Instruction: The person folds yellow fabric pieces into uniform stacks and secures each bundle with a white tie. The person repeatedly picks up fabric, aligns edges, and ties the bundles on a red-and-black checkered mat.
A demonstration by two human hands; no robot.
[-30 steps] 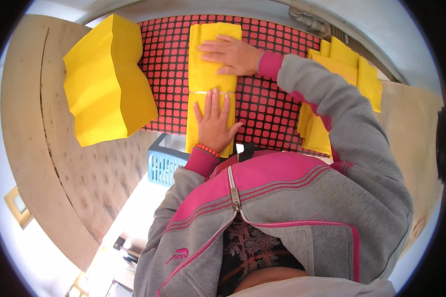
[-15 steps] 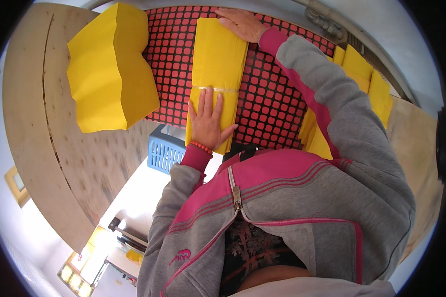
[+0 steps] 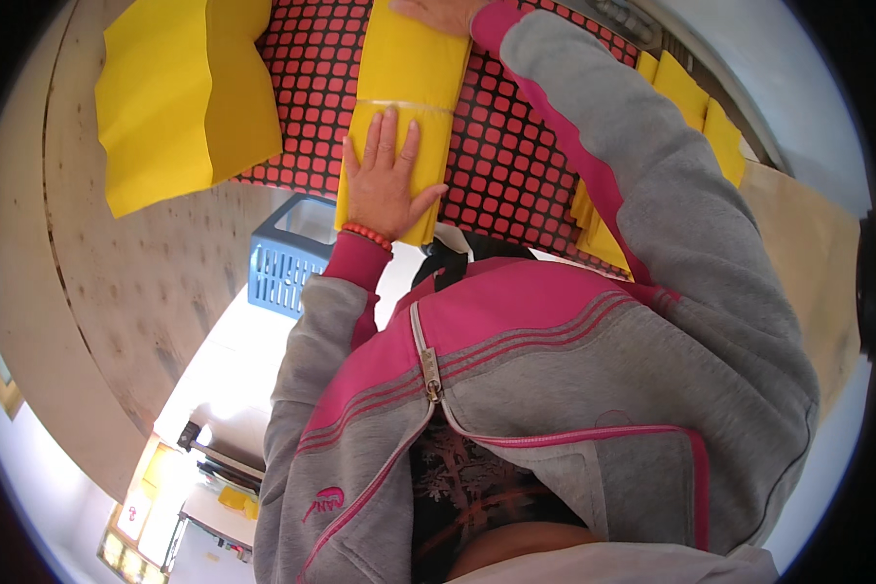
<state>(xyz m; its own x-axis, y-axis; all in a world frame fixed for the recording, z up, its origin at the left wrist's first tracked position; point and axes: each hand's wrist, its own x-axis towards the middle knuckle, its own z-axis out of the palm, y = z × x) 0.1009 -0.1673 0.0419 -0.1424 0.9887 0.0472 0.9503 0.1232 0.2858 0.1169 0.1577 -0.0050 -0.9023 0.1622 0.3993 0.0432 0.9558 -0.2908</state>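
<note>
A long bundle of folded yellow sheets [image 3: 414, 73], cloth or paper I cannot tell, lies lengthwise before me with a thin clear band around its middle. My left hand [image 3: 384, 185] rests flat on its near part, below the band, fingers spread and a red bead bracelet at the wrist. At the far end, my right hand [image 3: 443, 14] lies stretched over the bundle's right edge, partly cut off by the top of the picture. Neither hand grips anything.
The bundle lies on a red-and-black checked cover [image 3: 511, 131]. Left of it, a large creased yellow sheet [image 3: 180, 97] overlaps the wooden tabletop [image 3: 156, 263]. More folded yellow pieces [image 3: 686, 92] lie beyond my right arm. A blue plastic basket [image 3: 282, 263] stands below the table's near edge.
The whole view has shifted, so table, bundle and hands appear higher and slightly further left. Both hands stay on the bundle, with the right one now partly out of the picture.
</note>
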